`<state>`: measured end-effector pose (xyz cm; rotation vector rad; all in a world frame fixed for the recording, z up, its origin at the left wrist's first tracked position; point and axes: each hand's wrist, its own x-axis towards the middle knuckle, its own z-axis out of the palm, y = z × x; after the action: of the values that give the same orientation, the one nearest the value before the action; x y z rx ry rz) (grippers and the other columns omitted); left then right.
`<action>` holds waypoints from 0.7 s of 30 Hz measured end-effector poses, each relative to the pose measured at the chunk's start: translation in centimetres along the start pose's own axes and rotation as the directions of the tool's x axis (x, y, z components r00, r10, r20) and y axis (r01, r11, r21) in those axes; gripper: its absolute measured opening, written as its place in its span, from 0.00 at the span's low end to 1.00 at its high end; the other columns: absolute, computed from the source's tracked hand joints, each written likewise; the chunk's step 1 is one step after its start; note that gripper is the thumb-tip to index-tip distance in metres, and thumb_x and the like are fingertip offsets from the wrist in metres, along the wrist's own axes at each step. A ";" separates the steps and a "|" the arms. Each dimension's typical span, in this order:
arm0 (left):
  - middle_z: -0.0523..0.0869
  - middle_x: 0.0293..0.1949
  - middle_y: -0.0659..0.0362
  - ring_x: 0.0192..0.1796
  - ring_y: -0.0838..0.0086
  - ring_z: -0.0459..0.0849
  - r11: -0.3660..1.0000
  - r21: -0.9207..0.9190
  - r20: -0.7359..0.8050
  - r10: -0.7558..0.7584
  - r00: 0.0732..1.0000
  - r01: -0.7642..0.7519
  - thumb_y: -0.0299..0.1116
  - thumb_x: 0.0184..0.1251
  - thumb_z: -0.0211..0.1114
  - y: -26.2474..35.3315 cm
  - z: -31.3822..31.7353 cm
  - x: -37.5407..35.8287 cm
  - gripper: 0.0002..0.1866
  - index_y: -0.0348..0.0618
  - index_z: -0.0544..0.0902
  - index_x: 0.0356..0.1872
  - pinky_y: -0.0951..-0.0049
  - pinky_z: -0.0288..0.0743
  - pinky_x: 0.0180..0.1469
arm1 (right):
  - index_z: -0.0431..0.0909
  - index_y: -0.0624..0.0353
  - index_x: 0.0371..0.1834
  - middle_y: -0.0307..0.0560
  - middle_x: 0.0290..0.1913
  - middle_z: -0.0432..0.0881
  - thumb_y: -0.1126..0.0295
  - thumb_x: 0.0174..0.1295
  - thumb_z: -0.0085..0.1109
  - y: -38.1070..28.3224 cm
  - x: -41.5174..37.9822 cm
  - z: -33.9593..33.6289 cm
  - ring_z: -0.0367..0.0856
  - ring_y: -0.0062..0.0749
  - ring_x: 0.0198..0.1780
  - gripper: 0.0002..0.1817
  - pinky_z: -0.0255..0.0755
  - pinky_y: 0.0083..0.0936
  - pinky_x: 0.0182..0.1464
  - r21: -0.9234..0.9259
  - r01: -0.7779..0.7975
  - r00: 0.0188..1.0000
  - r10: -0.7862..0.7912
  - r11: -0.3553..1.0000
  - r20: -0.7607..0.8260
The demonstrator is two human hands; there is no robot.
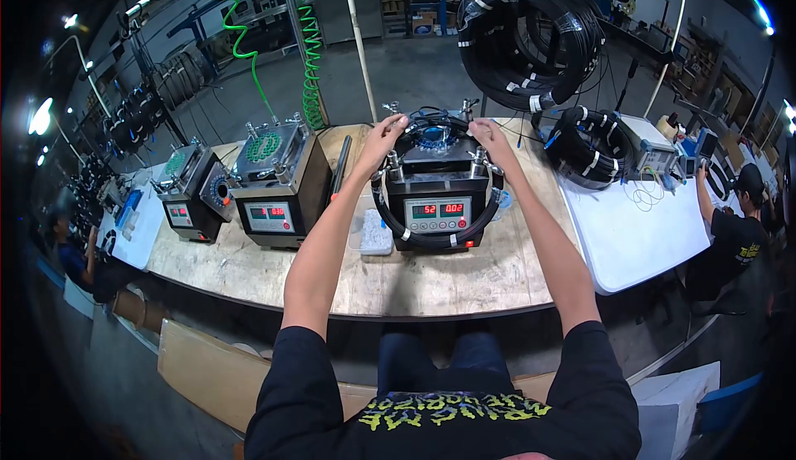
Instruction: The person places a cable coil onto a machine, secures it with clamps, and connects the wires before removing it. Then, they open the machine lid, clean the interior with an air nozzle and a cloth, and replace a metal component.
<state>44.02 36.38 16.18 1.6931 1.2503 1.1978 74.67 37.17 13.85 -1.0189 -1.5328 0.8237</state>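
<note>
A dark benchtop machine (439,203) with red and green digits stands in front of me. A black cable coil (450,240) loops round it, hanging across its front and rising at both sides toward the back. My left hand (384,142) is closed at the coil's rear left, close to a metal clamp knob (390,108). At the rear right my right hand (491,140) is closed too, thumb and fingers on the cable beside another clamp knob (469,107). The exact contact under the fingers is partly hidden. A round blue-rimmed fixture (432,136) lies on the machine's top between my hands.
Two similar machines (269,186) stand to the left, with a dark rod (341,165) nearby. A clear tub (376,236) holds white bits. Cable coils (589,149) lie on the right, and a large coil (531,45) hangs behind. People (734,228) sit at both sides.
</note>
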 end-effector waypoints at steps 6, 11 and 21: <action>0.75 0.28 0.67 0.27 0.84 0.69 0.987 -0.155 -0.342 -0.020 0.940 -0.035 0.60 0.72 0.70 -0.6 0.8 -3.4 0.28 0.40 0.84 0.38 0.77 0.61 0.29 | 0.80 0.63 0.40 0.39 0.33 0.77 0.40 0.74 0.60 0.9 -2.6 -0.2 0.72 0.22 0.38 0.30 0.68 0.23 0.44 -0.043 -0.103 0.990 0.098 0.994 -0.103; 0.71 0.22 0.69 0.24 0.86 0.66 0.994 -0.088 -0.291 0.031 0.956 -0.059 0.57 0.71 0.72 -0.8 0.1 -3.6 0.27 0.40 0.82 0.31 0.77 0.56 0.26 | 0.77 0.62 0.34 0.37 0.27 0.71 0.38 0.74 0.59 0.1 -3.3 0.2 0.66 0.22 0.32 0.32 0.63 0.24 0.37 -0.041 -0.061 0.987 0.054 0.997 -0.152; 0.73 0.24 0.69 0.28 0.84 0.66 0.983 -0.154 -0.371 0.038 0.928 -0.103 0.53 0.81 0.63 -2.4 1.2 -5.5 0.26 0.37 0.82 0.31 0.75 0.58 0.30 | 0.79 0.65 0.38 0.39 0.29 0.74 0.43 0.78 0.56 1.0 -6.4 1.0 0.69 0.25 0.35 0.30 0.66 0.25 0.41 0.076 0.018 0.959 0.004 0.997 -0.284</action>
<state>43.80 31.79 12.15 1.4399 1.2648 1.6748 74.27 31.74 10.24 -1.0259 -1.2499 0.6933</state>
